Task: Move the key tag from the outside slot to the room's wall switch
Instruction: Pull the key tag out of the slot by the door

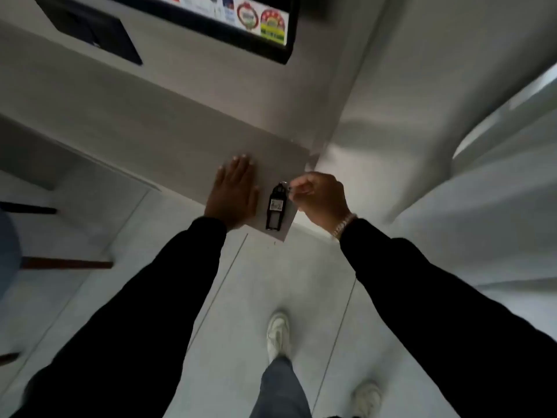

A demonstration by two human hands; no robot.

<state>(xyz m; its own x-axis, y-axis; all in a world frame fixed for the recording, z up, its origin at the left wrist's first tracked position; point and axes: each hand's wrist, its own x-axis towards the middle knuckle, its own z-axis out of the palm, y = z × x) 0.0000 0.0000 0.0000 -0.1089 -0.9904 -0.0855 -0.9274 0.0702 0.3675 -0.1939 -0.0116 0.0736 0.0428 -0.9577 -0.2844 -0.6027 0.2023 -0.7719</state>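
Pinching the ring of the black key tag [275, 207], our right hand [321, 197] lets it hang by the grey wall panel [168, 128]; our left hand [232, 194] lies flat and open on that panel, just beside the tag.

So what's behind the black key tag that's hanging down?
A flat grey panel is behind the key tag. The right hand pinches its top ring; whether any slot hides behind the tag is not visible.

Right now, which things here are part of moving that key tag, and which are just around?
Part of the job:
- key tag, dangling by its ring
- right hand, pinching that ring
- left hand, flat against the grey panel

Just around:
- stickers on the dark frame
- white shoes
- tiled floor
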